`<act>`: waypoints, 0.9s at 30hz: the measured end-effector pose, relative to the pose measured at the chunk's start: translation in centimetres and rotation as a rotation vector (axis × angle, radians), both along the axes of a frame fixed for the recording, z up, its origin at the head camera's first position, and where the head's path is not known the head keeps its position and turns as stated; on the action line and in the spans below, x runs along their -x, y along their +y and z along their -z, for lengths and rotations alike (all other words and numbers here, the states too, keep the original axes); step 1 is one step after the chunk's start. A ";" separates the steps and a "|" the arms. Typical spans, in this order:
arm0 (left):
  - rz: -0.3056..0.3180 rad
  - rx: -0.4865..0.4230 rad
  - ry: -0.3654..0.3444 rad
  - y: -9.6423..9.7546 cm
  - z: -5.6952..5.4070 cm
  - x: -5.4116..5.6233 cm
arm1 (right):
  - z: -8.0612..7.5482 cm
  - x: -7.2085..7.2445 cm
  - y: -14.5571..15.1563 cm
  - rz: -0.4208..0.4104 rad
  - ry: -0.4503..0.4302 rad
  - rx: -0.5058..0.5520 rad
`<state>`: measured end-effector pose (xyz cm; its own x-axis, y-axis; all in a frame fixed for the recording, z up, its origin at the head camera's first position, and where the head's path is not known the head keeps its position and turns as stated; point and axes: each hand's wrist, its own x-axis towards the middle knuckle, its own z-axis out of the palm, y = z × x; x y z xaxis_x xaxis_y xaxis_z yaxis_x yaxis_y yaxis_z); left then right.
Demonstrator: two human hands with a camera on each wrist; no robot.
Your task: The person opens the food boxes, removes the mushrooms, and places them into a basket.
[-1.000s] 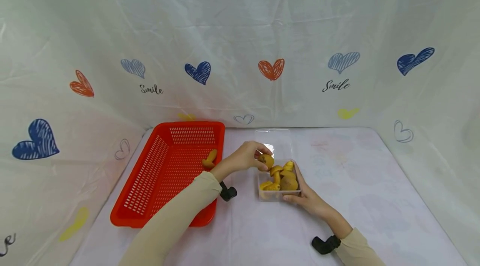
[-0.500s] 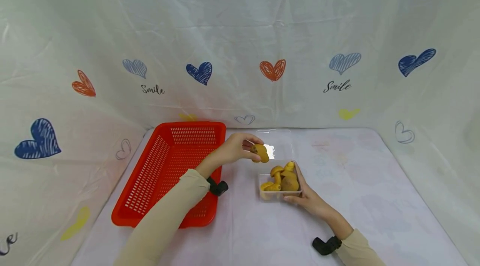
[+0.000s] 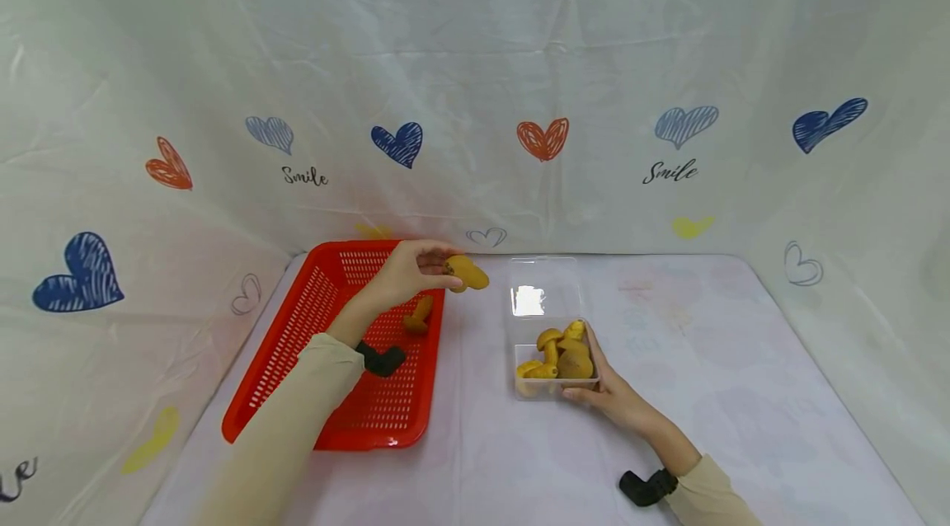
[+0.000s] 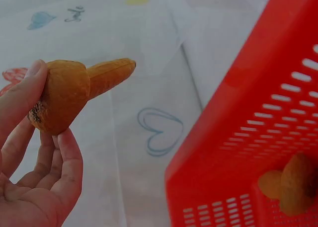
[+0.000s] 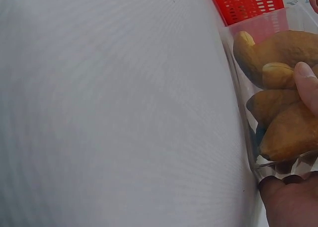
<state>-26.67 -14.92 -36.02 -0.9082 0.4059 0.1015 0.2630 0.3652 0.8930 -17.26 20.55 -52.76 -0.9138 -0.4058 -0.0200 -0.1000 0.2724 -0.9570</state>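
Observation:
My left hand (image 3: pixel 416 270) pinches a yellow-brown mushroom (image 4: pixel 64 95) by its cap, thumb above and fingers below, the stem pointing away. It is held above the right rim of the red plastic basket (image 3: pixel 423 419). Another mushroom (image 3: pixel 418 316) lies inside that basket. My right hand (image 3: pixel 612 394) grips the right side of a clear plastic box (image 3: pixel 552 391) on the table. Several mushrooms (image 3: pixel 552 353) fill the box; in the right wrist view the thumb (image 5: pixel 308 83) lies over them at the wall.
A clear lid (image 3: pixel 545 283) lies folded back behind the box. The table (image 3: pixel 712 378) has a pale cloth, and a white curtain (image 3: pixel 475 81) printed with hearts rises at its back edge. Black wrist cameras (image 3: pixel 646 486) sit on both arms.
My left hand has carried the mushroom left and up, from over the clear box to the basket's right rim. My right hand stays on the box.

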 end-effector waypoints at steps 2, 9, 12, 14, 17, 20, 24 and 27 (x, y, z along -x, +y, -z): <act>-0.023 -0.018 -0.008 -1.1 -0.1 0.0 | 0.0 0.0 0.0 0.002 0.008 -0.004; -0.117 -0.036 -0.035 -4.4 0.5 -0.2 | 0.1 -0.1 0.0 0.009 0.011 0.019; -0.159 -0.032 -0.049 -5.6 1.0 -0.2 | 0.1 -0.1 -0.1 0.009 -0.014 0.026; -0.178 -0.037 -0.051 -6.2 1.4 -0.1 | 0.2 -0.1 0.0 0.014 -0.027 0.022; -0.191 -0.037 -0.042 -6.9 2.0 -0.2 | 0.3 -0.1 0.0 0.017 -0.033 0.016; -0.176 -0.008 -0.006 -7.5 2.6 -0.1 | 0.2 -0.1 -0.1 0.019 -0.032 0.017; -0.173 -0.002 0.018 -8.3 3.4 0.1 | 0.0 -0.2 -0.1 0.023 -0.033 0.012; -0.189 -0.022 0.007 -9.0 4.2 0.5 | 0.0 -0.2 -0.1 0.016 -0.033 0.009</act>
<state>-27.14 -23.87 -40.23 -0.9674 0.2256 0.1152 0.1980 0.3895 0.8995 -17.07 20.47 -52.76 -0.9191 -0.3913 -0.0465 -0.0640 0.2646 -0.9622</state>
